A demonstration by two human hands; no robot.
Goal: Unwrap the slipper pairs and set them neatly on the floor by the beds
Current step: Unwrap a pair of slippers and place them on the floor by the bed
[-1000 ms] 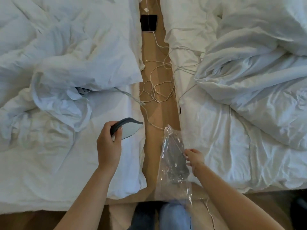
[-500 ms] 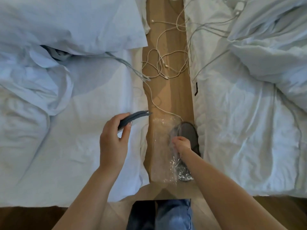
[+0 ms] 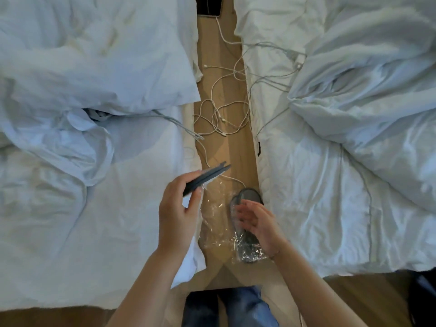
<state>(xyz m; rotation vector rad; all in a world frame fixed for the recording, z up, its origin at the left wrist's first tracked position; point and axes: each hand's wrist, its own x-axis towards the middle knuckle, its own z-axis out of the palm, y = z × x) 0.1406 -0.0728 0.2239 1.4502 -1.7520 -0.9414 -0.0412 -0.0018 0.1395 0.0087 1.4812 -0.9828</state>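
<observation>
Head view
Left hand: the left hand point(image 3: 178, 212) sits at centre frame over the edge of the left bed, its fingers point(image 3: 197, 197) clamped on a flat dark grey slipper point(image 3: 207, 177) seen edge-on, toe end pointing to the upper right over the floor gap.
Right hand: the right hand point(image 3: 258, 220) is low at centre right, blurred, fingers spread apart just above the second slipper; whether they touch it I cannot tell.
Second slipper: a dark grey slipper point(image 3: 247, 197) lies on the floor hard against the right bed's side, its heel end under crinkled plastic.
Wrapper: a clear crumpled plastic bag point(image 3: 215, 223) lies on the floor between the two hands, touching the second slipper.
Floor: a strip of light brown wooden floor point(image 3: 236, 152) runs up the middle of the frame between the beds.
Beds: a left bed with rumpled white sheets and duvet point(image 3: 70, 208) fills the left half; a right bed with white bedding point(image 3: 342, 197) fills the right half.
Cables: tangled white charging cables point(image 3: 221, 119) lie on the floor at upper centre, one strand running down toward the slippers.
Person: blue jeans point(image 3: 245, 308) show at the bottom centre.
</observation>
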